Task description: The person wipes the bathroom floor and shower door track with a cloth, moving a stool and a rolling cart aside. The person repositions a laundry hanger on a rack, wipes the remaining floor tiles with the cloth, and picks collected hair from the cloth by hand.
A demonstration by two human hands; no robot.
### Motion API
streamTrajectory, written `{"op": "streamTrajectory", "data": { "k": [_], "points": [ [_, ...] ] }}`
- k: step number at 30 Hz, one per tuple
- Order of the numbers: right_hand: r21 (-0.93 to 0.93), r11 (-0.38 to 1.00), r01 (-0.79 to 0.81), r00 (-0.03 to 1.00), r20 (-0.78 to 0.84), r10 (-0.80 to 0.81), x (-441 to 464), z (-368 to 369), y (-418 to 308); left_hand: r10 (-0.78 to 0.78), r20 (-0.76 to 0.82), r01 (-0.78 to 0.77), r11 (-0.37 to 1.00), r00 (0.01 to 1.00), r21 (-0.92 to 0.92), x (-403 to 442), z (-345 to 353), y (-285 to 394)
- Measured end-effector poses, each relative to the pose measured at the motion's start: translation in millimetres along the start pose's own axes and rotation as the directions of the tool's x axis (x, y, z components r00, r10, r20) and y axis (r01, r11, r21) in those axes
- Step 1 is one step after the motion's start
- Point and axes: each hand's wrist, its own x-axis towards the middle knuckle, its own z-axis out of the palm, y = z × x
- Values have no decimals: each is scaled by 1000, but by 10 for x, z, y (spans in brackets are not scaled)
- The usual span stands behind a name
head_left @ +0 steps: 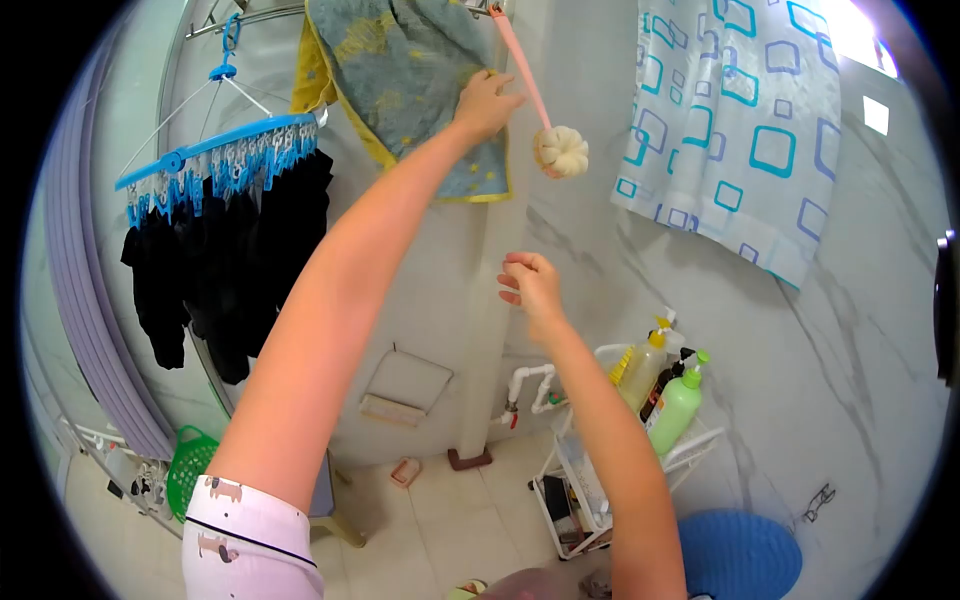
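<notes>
The right hand (538,292) is empty, fingers loosely curled, below the 2 hanging things. The left hand (488,105), nearer to both, has parted fingers over the towel (405,85); I cannot tell if they touch it. Just right of those fingers, the brush (524,75) hangs lengthwise, head down, tilting slightly right.

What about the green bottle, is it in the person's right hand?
No, the green bottle stands on the white rack, below the right hand.

Gap between scrubber (563,152) and curtain (735,120)
</notes>
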Motion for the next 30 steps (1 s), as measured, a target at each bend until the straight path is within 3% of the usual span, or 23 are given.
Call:
{"op": "streamTrajectory", "data": {
  "k": [3,6,8,10,14,17,21,24,27,30],
  "points": [
    [-10,1000,-7,1000,-13,7,-170,-156,-9,90,-332,-44,988,939,146,-531,75,280],
    [-39,998,-52,998,-41,50,-412,-302,32,295,-399,-226,951,868,211,-1132,175,334],
    [-52,993,-105,993,-63,101,-641,-353,6,385,-289,-364,923,876,124,-1632,227,400],
    [-42,989,-140,988,-76,137,-863,-429,46,298,-168,-296,955,940,36,-2252,285,499],
    [-27,979,-202,973,-116,197,-1320,-591,158,226,44,-220,968,973,-120,-3352,383,609],
    [-78,960,-270,959,-109,261,-1674,-806,303,100,207,-48,969,973,-243,-3970,466,683],
    [-84,940,-329,933,-185,310,-2359,-1076,323,-5,418,149,938,909,-313,-4671,645,934],
    [-97,911,-401,897,-243,369,-2864,-1435,340,123,479,72,927,869,-369,-4994,773,1265],
    [-160,846,-509,833,-338,438,-3461,-1902,367,218,540,89,869,813,-486,-5245,982,1547],
    [-139,776,-615,743,-433,511,-4015,-2432,433,222,692,230,837,687,-497,-5408,1094,1812]
  ]
}}
